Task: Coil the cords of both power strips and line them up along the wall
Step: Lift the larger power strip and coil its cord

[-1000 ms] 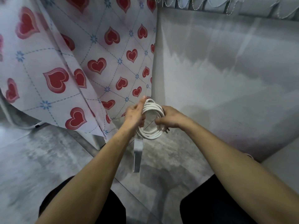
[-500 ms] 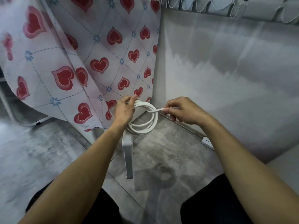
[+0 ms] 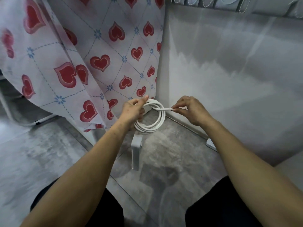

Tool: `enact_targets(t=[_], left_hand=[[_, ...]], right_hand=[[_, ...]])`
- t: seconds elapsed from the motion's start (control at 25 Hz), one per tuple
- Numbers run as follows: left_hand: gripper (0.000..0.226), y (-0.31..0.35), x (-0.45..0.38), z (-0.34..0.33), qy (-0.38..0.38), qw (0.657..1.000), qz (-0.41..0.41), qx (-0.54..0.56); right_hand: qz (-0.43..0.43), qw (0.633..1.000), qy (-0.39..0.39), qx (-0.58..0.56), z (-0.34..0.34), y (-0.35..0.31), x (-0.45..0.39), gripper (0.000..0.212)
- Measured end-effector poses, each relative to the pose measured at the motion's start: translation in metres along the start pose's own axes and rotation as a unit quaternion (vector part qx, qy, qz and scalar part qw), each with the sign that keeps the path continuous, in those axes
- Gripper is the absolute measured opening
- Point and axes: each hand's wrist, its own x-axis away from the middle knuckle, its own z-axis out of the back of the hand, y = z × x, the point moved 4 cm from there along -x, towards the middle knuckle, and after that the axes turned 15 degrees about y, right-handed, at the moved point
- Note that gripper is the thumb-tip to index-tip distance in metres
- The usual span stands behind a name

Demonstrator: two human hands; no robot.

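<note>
Cord, white, wound into a round coil of several loops, is held in the air between two bare hands above a grey floor. The left hand is the closed grip on the coil's left side, fingers curled round the bundled loops and thumb pointing up over the top. To the right of that grip, the right hand pinches the cord's loose end between thumb and fingertips, the strand running taut across the top of the coil. Directly below the left grip, the power strip hangs from the coil, long and white, its lower end near the floor. Below and to the right of the right hand, a second power strip shows only a white corner beside the forearm, against the wall. Behind the left hand hangs a heart-patterned cloth.
</note>
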Motion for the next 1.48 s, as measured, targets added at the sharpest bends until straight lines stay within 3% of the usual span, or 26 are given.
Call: enact_targets(t=[0.12,0.24,0.4,0.52,0.6,0.72,0.96,1.12,1.4,1.48], left_hand=[[0.03,0.002,-0.003,-0.004,0.011,0.998,0.023,0.062],[0.028,0.001,-0.003,-0.005,0.018,0.995,0.041,0.094],[0.025,-0.001,-0.003,-0.005,0.024,0.991,0.041,0.129],[0.025,-0.003,-0.001,-0.005,0.04,0.99,0.029,0.136],[0.023,-0.003,-0.001,-0.003,0.053,0.988,0.022,0.143],[0.022,0.001,-0.001,-0.001,0.071,0.989,-0.005,0.129],[0.03,0.001,-0.002,-0.001,0.125,0.986,-0.073,0.08],[0.043,-0.011,-0.005,-0.007,0.118,0.99,-0.025,0.075],[0.095,-0.057,-0.01,-0.012,0.102,0.985,0.122,0.07],[0.087,-0.081,-0.01,-0.011,0.128,0.98,0.143,0.057]], right_hand=[[-0.006,1.0,0.003,0.015,-0.009,-0.01,-0.002,0.012],[-0.107,0.989,0.039,-0.099,-0.023,-0.011,0.004,0.01],[-0.284,0.893,0.07,-0.342,-0.038,-0.015,0.01,0.013],[-0.346,0.83,0.056,-0.433,-0.042,-0.025,0.01,0.013],[-0.352,0.815,0.04,-0.459,-0.044,-0.031,0.01,0.007],[-0.35,0.813,0.023,-0.466,-0.048,-0.035,0.008,0.009],[-0.308,0.85,-0.015,-0.428,-0.047,-0.043,0.0,0.012],[-0.259,0.873,0.002,-0.413,-0.033,-0.048,-0.004,0.021],[-0.23,0.892,0.008,-0.389,-0.013,-0.051,-0.001,0.012],[-0.235,0.882,0.022,-0.409,-0.006,-0.052,0.001,0.013]])
